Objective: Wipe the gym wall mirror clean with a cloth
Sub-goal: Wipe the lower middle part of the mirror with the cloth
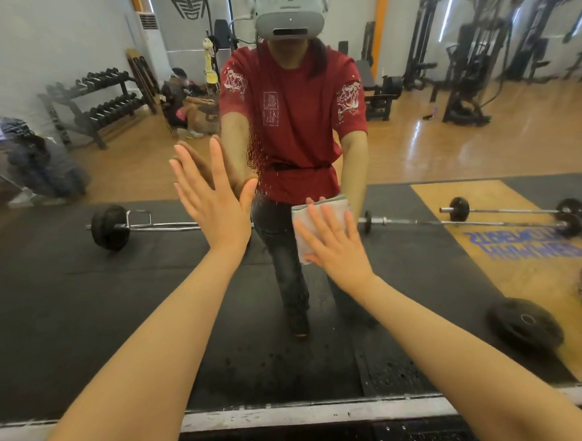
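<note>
Grey-white and folded, the cloth (319, 219) lies flat against the mirror (445, 149) under the right hand (337, 248), whose fingers are straight and spread, pressing it to the glass without curling round it. It sits just at 3 o'clock of the frame's centre. At 9 o'clock of the cloth, the left hand (213, 200) is flat on the glass, fingers straight and fanned, holding nothing, meeting its own reflection. Between the hands, running toward 12 o'clock, a streak of droplets (258, 162) speckles the mirror. Reflected beyond: a barbell (110, 226) at 9 o'clock, a dumbbell rack (91, 102) at 10 o'clock, weight machines (469, 65) at 2 o'clock. At 6 o'clock runs the mirror's bottom frame (290, 415).
</note>
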### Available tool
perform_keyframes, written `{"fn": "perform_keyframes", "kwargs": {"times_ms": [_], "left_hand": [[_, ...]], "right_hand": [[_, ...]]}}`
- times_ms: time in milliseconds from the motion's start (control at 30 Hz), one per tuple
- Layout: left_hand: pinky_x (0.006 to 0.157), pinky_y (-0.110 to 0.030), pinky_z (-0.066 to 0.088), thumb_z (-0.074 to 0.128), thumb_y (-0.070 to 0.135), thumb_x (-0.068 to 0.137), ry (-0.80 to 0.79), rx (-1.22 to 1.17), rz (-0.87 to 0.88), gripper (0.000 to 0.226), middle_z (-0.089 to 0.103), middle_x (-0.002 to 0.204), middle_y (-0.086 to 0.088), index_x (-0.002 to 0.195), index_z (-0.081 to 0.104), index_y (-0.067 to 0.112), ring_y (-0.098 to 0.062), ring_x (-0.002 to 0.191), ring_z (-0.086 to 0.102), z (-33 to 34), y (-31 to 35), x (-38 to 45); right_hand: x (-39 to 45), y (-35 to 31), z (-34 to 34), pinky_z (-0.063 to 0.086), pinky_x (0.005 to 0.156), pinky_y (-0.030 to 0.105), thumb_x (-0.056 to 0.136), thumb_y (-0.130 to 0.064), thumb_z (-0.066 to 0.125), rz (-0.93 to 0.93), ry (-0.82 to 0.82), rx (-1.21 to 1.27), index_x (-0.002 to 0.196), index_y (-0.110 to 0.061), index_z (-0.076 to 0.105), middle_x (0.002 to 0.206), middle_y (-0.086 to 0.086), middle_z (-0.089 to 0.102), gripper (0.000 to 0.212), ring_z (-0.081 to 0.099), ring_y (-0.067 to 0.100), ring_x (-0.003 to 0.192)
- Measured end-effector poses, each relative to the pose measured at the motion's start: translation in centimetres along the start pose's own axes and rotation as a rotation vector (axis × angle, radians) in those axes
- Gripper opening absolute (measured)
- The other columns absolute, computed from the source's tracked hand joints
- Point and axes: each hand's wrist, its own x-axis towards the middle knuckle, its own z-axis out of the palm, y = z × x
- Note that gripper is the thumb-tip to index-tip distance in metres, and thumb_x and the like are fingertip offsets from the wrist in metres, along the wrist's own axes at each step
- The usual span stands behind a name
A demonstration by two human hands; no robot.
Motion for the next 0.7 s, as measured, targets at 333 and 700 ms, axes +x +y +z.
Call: {"fn": "perform_keyframes", "kwargs": {"times_ms": [333,700], "left_hand": [[0.118,-0.059,0.015,0.042,0.061,0.095,-0.066,0.004,0.0,0.077,0.005,0.163,-0.025,0.158,0.015,0.026,-0.043,0.15,0.004,-0.9,0.1,-0.1],[0.115,-0.059,0.022,0.047,0.045,0.094,-0.148,0.02,0.033,0.072,0.001,0.164,-0.019,0.157,0.015,0.032,-0.04,0.151,0.004,-2.9,-0.6,0.1]], "right_hand": [[2.9,4.3,-3.3,-0.002,0.12,0.054,0.073,-0.041,0.079,0.131,0.041,0.072,0.155,-0.019,0.025,0.16,0.018,0.018,0.101,0.011,0.036,0.148],[5.1,2.8,-3.6,0.025,0.115,0.06,0.089,-0.038,0.046,0.042,0.078,0.056,0.156,-0.019,0.024,0.16,0.016,0.023,0.074,0.021,0.035,0.147]]}}
